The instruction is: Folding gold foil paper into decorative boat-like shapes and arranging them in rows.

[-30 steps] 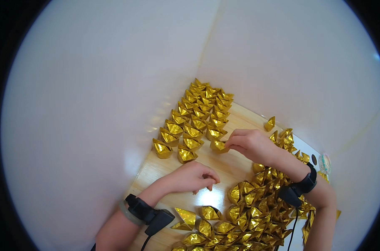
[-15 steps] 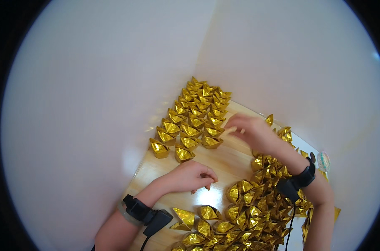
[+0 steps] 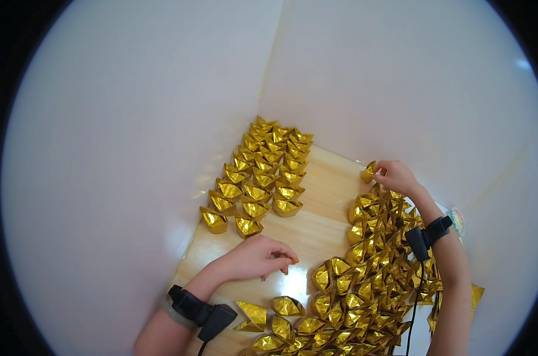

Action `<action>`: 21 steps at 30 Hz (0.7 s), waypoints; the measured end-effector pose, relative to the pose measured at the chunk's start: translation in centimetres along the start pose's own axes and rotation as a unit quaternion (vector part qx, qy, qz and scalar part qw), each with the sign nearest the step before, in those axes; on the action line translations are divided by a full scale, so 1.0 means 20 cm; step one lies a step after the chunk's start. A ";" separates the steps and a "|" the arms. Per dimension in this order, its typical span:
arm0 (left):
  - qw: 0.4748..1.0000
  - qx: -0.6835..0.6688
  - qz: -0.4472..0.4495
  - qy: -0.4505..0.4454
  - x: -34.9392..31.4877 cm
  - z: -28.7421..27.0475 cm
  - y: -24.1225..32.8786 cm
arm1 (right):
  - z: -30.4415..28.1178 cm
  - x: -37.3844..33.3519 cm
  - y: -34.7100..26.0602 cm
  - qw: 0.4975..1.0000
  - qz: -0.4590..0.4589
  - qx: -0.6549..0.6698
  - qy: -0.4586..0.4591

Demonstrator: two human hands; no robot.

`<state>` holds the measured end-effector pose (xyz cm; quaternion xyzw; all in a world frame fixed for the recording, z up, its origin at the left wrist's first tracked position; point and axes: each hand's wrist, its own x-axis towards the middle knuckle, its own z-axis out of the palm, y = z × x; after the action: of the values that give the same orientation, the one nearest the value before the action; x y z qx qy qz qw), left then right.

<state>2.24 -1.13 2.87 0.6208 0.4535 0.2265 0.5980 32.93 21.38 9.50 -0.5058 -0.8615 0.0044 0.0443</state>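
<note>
My right hand (image 3: 397, 177) reaches to the far right, thumb and fingers pinched on a gold foil paper ingot (image 3: 369, 172). This ingot is at the far end of a crowded heap of folded gold paper ingots (image 3: 364, 285). My left hand (image 3: 263, 257) hangs over the table with fingers loosely bent and slightly apart, with nothing seen in it. Just beyond it, an ingot (image 3: 248, 226) ends the middle of three neat rows of upright ingots (image 3: 257, 190). A pointed gold foil piece (image 3: 252, 315) lies nearer me than my left hand.
Pale walls (image 3: 132, 148) meet in a corner behind the wooden tabletop (image 3: 325, 202). A small round pale-green item (image 3: 457, 221) sits by my right forearm. Black straps with boxes circle both wrists, and a cable (image 3: 416, 308) trails from the right one over the heap.
My right hand has moved right, from beside the rows to the far end of the heap, and has taken hold of an ingot. My left hand has stayed nearly still.
</note>
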 end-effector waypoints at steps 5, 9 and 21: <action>1.000 0.013 0.011 -0.010 0.00 -0.01 0.02 | 0.06 0.03 0.01 0.998 -0.024 -0.058 0.010; 0.999 0.024 0.037 -0.003 0.00 -0.01 0.00 | -0.02 0.00 -0.16 0.994 -0.072 0.021 0.075; 0.996 -0.010 0.010 -0.088 -0.01 0.00 0.01 | 0.04 -0.19 -0.83 0.893 -0.441 0.085 -0.034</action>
<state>2.24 -1.27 3.20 0.6365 0.3905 0.1813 0.6399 20.29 9.94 9.27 -0.0683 -0.9933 0.0749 0.0554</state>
